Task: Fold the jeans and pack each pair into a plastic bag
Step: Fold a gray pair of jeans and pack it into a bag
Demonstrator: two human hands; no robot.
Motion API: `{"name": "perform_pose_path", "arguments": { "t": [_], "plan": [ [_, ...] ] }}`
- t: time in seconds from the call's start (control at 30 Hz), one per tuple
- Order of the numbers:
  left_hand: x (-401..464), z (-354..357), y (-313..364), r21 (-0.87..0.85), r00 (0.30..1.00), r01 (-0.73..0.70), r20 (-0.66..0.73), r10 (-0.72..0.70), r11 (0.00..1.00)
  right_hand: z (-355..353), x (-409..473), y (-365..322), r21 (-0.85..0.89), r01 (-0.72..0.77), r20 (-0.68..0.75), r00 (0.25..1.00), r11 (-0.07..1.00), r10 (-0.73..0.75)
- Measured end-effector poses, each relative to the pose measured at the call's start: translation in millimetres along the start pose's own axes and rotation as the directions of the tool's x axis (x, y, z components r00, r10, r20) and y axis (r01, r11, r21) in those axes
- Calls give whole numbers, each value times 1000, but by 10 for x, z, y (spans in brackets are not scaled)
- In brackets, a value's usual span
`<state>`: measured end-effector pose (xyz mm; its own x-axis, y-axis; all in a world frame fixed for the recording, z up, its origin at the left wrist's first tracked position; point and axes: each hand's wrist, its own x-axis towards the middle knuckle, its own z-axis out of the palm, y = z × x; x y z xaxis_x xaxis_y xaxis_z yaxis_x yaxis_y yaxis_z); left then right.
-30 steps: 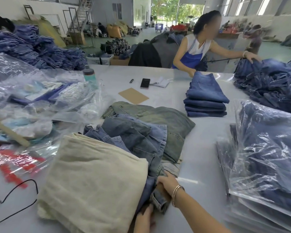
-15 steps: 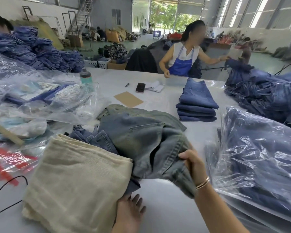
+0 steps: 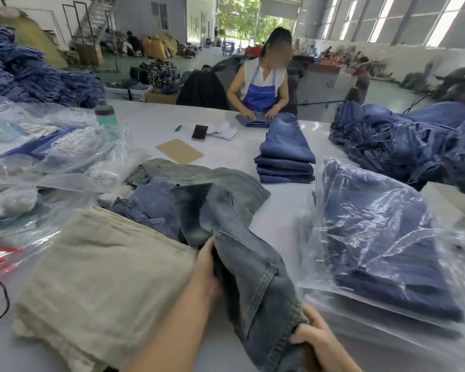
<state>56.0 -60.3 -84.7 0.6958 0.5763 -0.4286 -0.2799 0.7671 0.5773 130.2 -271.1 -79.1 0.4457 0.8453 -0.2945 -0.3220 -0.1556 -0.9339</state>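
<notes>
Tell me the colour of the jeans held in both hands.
Faded grey-blue denim jeans, clearest in the head view.

Left hand (image 3: 208, 267) now grips the faded jeans (image 3: 242, 269) too, pulled nearer

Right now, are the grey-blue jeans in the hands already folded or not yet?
Not yet folded. The grey-blue jeans hang crumpled between the left hand and right hand, one leg trailing loose over the table.

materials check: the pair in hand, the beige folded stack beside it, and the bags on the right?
Held jeans: faded grey-blue denim, going by the twill face and double-stitched seams; both hands grip them. Beige stack: matte woven cloth, coarse weave visible, fibre unclear. Bags: thin clear plastic film, glossy, crinkled, with glare streaks over dark denim inside.
</notes>
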Motion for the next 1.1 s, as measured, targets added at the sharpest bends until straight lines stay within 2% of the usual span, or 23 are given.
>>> {"name": "perform_pose_path", "arguments": {
  "t": [0.1,0.17,0.23,0.3,0.37,0.43,0.47,0.53,0.6,0.67,0.73,0.77,0.8,0.83,0.87,0.9,0.93,0.97,1.03,1.1],
  "plan": [
    [-72,-119,79,83,999,-23,-39,27,996,20,87,462,-112,-195,-71,980,974,188],
    [-214,-260,-21,156,1000,1,-5,0,988,82,165,735,-138,-253,-124,964,958,236],
    [-359,-391,-150,232,998,21,48,-33,973,94,181,922,-123,-225,-102,972,967,213],
    [-456,-480,-269,401,994,16,96,-60,916,134,270,946,-123,-196,-49,980,973,191],
    [-494,-574,-375,584,990,-34,129,-51,811,147,475,858,-66,-150,-180,974,986,136],
    [-486,-674,-461,668,998,-59,33,50,741,179,665,712,-7,-59,-327,944,998,53],
    [-501,-705,-479,694,991,-47,-56,119,719,206,737,623,-13,-27,-315,949,1000,22],
    [-536,-769,-470,723,941,-5,-229,248,690,274,866,424,-140,-22,-178,984,990,-3],
    [-577,-823,-435,768,878,-40,-278,389,639,350,1010,258,-342,-2,-35,999,940,-10],
    [-674,-814,-407,881,805,-54,-240,542,471,433,1134,161,-460,-21,-18,1000,888,15],
    [-810,-764,-423,964,709,37,-211,673,263,448,1244,173,-444,-50,-93,996,895,9],
    [-877,-743,-465,985,641,20,-146,754,174,422,1262,210,-437,-50,-160,987,898,-23],
    [-934,-755,-481,996,563,-72,-6,827,56,365,1272,275,-452,-67,-261,963,889,-61],
    [-987,-766,-538,976,535,-202,175,827,-75,274,1266,358,-480,-125,-371,926,869,-72],
    [-999,-762,-577,922,570,-349,352,743,-169,169,1246,444,-518,-225,-454,890,825,-42],
    [-972,-725,-588,886,683,-441,435,587,-144,69,1207,529,-575,-331,-489,872,748,10],
    [-938,-673,-624,911,838,-409,398,374,-52,-13,1167,615,-648,-408,-480,875,642,72],
    [-857,-686,-704,948,926,-319,314,210,-9,-66,1138,679,-732,-439,-441,888,521,127],
    [-618,-752,-840,989,984,-139,133,119,44,-96,1089,733,-858,-402,-362,915,321,179],
    [-465,-777,-929,998,998,-58,58,34,2,-112,1065,749,-931,-324,-290,936,168,200]
  ]
}}
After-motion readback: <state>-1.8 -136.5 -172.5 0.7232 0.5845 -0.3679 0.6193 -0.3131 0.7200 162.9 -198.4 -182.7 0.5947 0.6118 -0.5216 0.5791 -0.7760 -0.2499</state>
